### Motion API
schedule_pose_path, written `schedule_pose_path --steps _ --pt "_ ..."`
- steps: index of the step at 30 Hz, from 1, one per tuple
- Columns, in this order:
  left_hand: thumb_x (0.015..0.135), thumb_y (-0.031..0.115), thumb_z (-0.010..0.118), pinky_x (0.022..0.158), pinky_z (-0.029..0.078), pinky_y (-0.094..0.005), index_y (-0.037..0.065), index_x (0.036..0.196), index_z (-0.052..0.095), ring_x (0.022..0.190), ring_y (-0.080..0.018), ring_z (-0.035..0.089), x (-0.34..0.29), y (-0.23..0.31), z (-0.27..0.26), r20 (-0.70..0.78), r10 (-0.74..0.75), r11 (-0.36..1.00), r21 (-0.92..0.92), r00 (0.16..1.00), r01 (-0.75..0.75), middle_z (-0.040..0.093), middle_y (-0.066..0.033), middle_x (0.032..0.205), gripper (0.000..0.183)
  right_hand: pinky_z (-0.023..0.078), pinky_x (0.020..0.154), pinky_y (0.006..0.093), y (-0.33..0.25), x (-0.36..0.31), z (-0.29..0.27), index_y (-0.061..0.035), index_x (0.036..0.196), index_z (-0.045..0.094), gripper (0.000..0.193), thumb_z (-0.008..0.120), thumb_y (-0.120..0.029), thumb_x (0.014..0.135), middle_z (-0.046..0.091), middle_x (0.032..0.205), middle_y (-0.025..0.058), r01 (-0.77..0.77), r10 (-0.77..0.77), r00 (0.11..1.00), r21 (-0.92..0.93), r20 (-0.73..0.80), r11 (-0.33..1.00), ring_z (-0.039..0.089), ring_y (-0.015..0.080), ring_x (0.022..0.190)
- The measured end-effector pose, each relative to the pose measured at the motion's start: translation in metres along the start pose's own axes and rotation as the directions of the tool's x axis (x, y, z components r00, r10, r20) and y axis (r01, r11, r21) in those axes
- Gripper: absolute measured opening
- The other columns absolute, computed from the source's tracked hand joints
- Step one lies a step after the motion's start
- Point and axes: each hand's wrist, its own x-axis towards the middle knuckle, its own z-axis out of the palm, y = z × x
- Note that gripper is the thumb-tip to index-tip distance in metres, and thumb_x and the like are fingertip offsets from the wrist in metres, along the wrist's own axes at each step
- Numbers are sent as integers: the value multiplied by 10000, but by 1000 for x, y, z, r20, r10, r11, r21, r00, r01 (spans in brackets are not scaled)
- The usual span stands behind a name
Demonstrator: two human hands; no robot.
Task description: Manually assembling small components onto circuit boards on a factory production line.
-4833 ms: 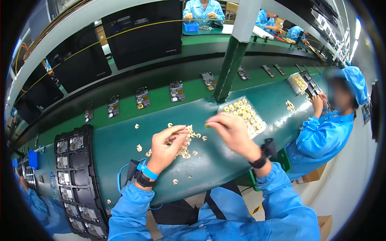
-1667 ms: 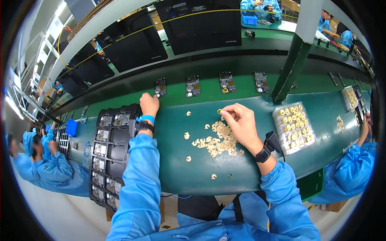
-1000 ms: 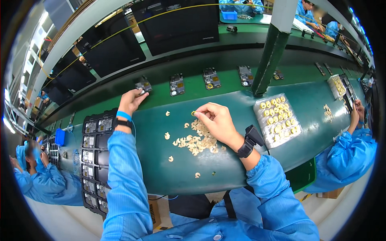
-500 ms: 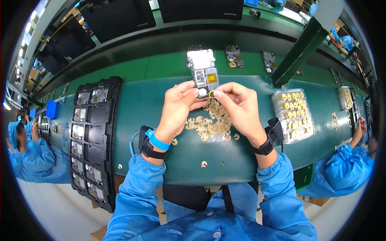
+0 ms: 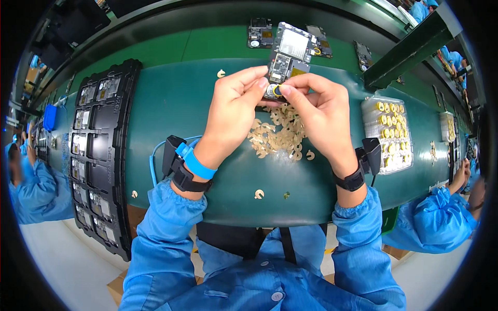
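Note:
My left hand [image 5: 228, 114] is closed on the lower left edge of a circuit board [image 5: 293, 44], holding it tilted above the table. The board carries a silvery shield plate, a gold-yellow patch and a whitish round part [image 5: 271, 92] near its lower end. Beside that round part, my right hand [image 5: 328, 111] pinches a small dark disc with a yellow rim [image 5: 277, 91]. The fingertips partly cover the disc, so I cannot tell whether it touches the board. Beneath both hands lies a loose pile of cream C-shaped paper pieces [image 5: 277, 139].
A black tray [image 5: 118, 129] of circuit boards stands at left. On the right, a clear plastic tray [image 5: 370, 120] holds several yellow-rimmed discs. Other boards [image 5: 259, 32] lie on the green strip behind, near a slanted dark green post [image 5: 404, 52]. Co-workers in blue sit on both sides.
The view has shifted, hiding most of the screens at the back. The board now leans more to the right. My right hand still pinches the yellow-rimmed disc at the board's lower end.

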Motion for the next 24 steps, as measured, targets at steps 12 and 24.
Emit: schedule_pose_path --steps 12,24 --pt "1080 94 496 868 645 -388 -110 1323 583 1030 -249 716 -3 -1 2 -22 18 1000 17 1000 -18 699 -198 1173 330 490 591 226 1 -1 5 60 952 746 111 721 -42 916 700 728 47 -40 34 999 139 43 990 613 52 667" --pt "1029 -29 505 956 606 -353 -148 1417 471 1121 -245 681 -7 8 8 32 90 995 -50 995 -88 661 -228 1269 408 482 567 218 4 -1 4 36 919 757 107 767 -67 889 711 732 57 85 -85 995 -4 -50 996 611 47 629"
